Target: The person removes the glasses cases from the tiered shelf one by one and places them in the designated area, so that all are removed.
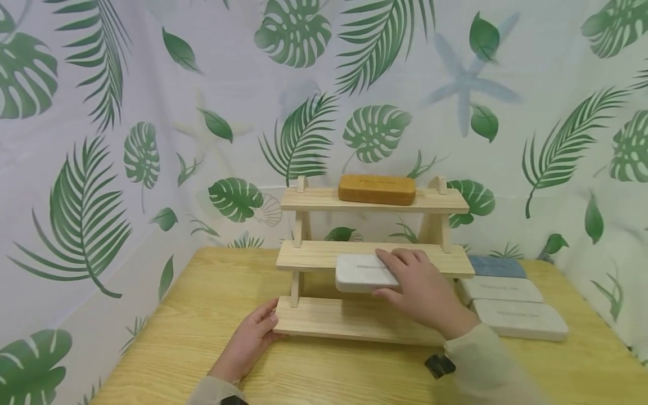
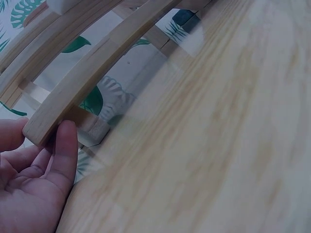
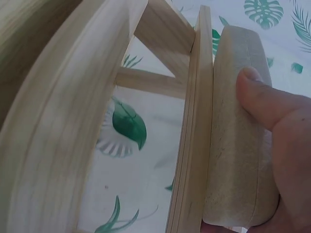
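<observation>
A three-tier wooden display stand (image 1: pixel 324 257) stands on the table. My right hand (image 1: pixel 422 287) grips a white glasses case (image 1: pixel 361 274) at its right end, thumb on the front side and fingers over the top. In the right wrist view the case (image 3: pixel 238 131) lies right along the edge of the middle shelf (image 3: pixel 197 121). With thumb and fingers, my left hand (image 1: pixel 253 337) holds the left end of the bottom shelf (image 2: pixel 68 104). An orange-brown glasses case (image 1: pixel 377 190) lies on the top shelf.
To the right of the stand, two white cases (image 1: pixel 521 319) and a blue case (image 1: pixel 498 266) lie in a row on the wooden table (image 1: pixel 202 298). Behind the table hangs a white cloth (image 1: pixel 228 152) printed with green leaves.
</observation>
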Action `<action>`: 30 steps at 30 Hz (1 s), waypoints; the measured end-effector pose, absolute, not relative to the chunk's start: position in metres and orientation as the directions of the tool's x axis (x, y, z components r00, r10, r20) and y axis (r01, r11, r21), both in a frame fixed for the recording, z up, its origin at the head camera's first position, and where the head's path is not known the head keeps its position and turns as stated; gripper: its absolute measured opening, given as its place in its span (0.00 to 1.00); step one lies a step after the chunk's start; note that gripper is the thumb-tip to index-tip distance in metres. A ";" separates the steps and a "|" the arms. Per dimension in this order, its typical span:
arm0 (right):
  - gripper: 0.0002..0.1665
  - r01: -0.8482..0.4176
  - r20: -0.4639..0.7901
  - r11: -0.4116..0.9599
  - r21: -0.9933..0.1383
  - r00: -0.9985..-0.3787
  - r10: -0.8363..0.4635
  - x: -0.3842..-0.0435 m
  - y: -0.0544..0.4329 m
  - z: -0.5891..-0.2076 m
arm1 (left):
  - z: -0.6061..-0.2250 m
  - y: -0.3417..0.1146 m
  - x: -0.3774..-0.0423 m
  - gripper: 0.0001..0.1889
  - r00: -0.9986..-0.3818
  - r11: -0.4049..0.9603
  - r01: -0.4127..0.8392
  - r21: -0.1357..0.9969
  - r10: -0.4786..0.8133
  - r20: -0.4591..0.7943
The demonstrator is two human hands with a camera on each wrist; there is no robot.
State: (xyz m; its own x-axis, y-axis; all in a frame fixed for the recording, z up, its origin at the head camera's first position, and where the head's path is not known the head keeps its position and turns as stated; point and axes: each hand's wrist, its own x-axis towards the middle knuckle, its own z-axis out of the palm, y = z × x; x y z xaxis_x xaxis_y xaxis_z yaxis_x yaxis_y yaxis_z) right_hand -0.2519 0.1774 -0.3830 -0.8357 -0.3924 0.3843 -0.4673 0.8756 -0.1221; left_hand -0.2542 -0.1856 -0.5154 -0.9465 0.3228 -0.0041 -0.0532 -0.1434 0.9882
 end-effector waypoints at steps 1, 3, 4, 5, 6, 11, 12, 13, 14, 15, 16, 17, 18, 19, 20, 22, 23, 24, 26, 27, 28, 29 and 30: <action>0.48 -0.468 0.384 0.875 -0.125 -0.836 -0.393 -0.251 0.180 -0.382 | -0.515 -0.186 -0.254 0.31 -0.947 -0.143 -0.050 0.988 0.321 -0.001; 0.47 -0.475 0.387 0.871 -0.130 -0.833 -0.396 -0.249 0.186 -0.382 | -0.515 -0.187 -0.254 0.31 -0.950 -0.146 -0.053 0.988 0.313 -0.005; 0.47 -0.478 0.390 0.869 -0.129 -0.830 -0.399 -0.248 0.189 -0.383 | -0.515 -0.187 -0.255 0.31 -0.950 -0.149 -0.052 0.987 0.311 -0.003; 0.47 -0.481 0.393 0.867 -0.129 -0.828 -0.401 -0.247 0.192 -0.384 | -0.516 -0.188 -0.254 0.31 -0.951 -0.154 -0.050 0.987 0.309 0.000; 0.47 -0.486 0.396 0.864 -0.134 -0.825 -0.403 -0.245 0.196 -0.385 | -0.516 -0.188 -0.254 0.31 -0.952 -0.156 -0.052 0.986 0.306 -0.001; 0.47 -0.482 0.404 0.865 -0.140 -0.826 -0.394 -0.236 0.220 -0.388 | -0.519 -0.189 -0.253 0.29 -0.953 -0.173 -0.058 0.983 0.303 -0.003; 0.47 -0.483 0.406 0.863 -0.148 -0.825 -0.393 -0.234 0.226 -0.388 | -0.520 -0.189 -0.253 0.29 -0.953 -0.174 -0.062 0.983 0.303 -0.006; 0.47 -0.483 0.408 0.863 -0.149 -0.825 -0.391 -0.232 0.233 -0.387 | -0.520 -0.189 -0.253 0.29 -0.953 -0.177 -0.061 0.982 0.304 -0.005; 0.47 -0.486 0.413 0.860 -0.153 -0.822 -0.391 -0.230 0.240 -0.386 | -0.519 -0.189 -0.253 0.29 -0.952 -0.177 -0.060 0.982 0.305 -0.003; 0.47 -0.491 0.422 0.857 -0.157 -0.818 -0.391 -0.228 0.247 -0.386 | -0.519 -0.189 -0.253 0.29 -0.952 -0.177 -0.056 0.983 0.307 0.001; 0.48 -0.497 0.433 0.853 -0.160 -0.812 -0.392 -0.226 0.255 -0.385 | -0.518 -0.189 -0.253 0.29 -0.952 -0.176 -0.058 0.983 0.307 -0.001; 0.47 -0.502 0.441 0.850 -0.161 -0.807 -0.393 -0.223 0.263 -0.384 | -0.518 -0.189 -0.254 0.30 -0.950 -0.169 -0.055 0.984 0.313 0.001; 0.47 -0.510 0.453 0.844 -0.163 -0.799 -0.395 -0.221 0.271 -0.385 | -0.518 -0.189 -0.254 0.30 -0.949 -0.160 -0.052 0.986 0.316 0.001; 0.47 -0.514 0.461 0.842 -0.165 -0.795 -0.394 -0.219 0.279 -0.385 | -0.517 -0.190 -0.254 0.30 -0.948 -0.152 -0.049 0.987 0.320 0.002; 0.47 -0.513 0.466 0.842 -0.166 -0.793 -0.392 -0.217 0.288 -0.386 | -0.517 -0.190 -0.255 0.30 -0.946 -0.146 -0.047 0.988 0.325 0.003; 0.48 -0.509 0.471 0.844 -0.171 -0.795 -0.383 -0.213 0.305 -0.390 | -0.517 -0.190 -0.255 0.31 -0.943 -0.132 -0.044 0.990 0.334 0.002; 0.49 -0.503 0.468 0.846 -0.174 -0.798 -0.378 -0.211 0.315 -0.392 | -0.518 -0.190 -0.256 0.31 -0.941 -0.127 -0.043 0.991 0.339 0.002; 0.49 -0.498 0.467 0.849 -0.179 -0.802 -0.372 -0.209 0.323 -0.395 | -0.518 -0.190 -0.256 0.31 -0.940 -0.129 -0.044 0.991 0.342 0.003; 0.50 -0.476 0.456 0.859 -0.186 -0.817 -0.354 -0.206 0.340 -0.401 | -0.519 -0.190 -0.257 0.31 -0.937 -0.132 -0.041 0.990 0.348 0.008; 0.50 -0.472 0.457 0.860 -0.192 -0.819 -0.347 -0.204 0.348 -0.404 | -0.519 -0.190 -0.257 0.31 -0.937 -0.131 -0.040 0.991 0.349 0.008; 0.51 -0.463 0.450 0.864 -0.199 -0.826 -0.339 -0.203 0.355 -0.407 | -0.520 -0.191 -0.258 0.31 -0.937 -0.131 -0.039 0.991 0.349 0.010; 0.51 -0.451 0.442 0.869 -0.203 -0.834 -0.329 -0.202 0.362 -0.411 | -0.520 -0.191 -0.258 0.31 -0.937 -0.131 -0.040 0.991 0.349 0.009; 0.51 -0.438 0.435 0.875 -0.207 -0.842 -0.319 -0.200 0.369 -0.415 | -0.520 -0.191 -0.258 0.32 -0.937 -0.128 -0.035 0.991 0.349 0.013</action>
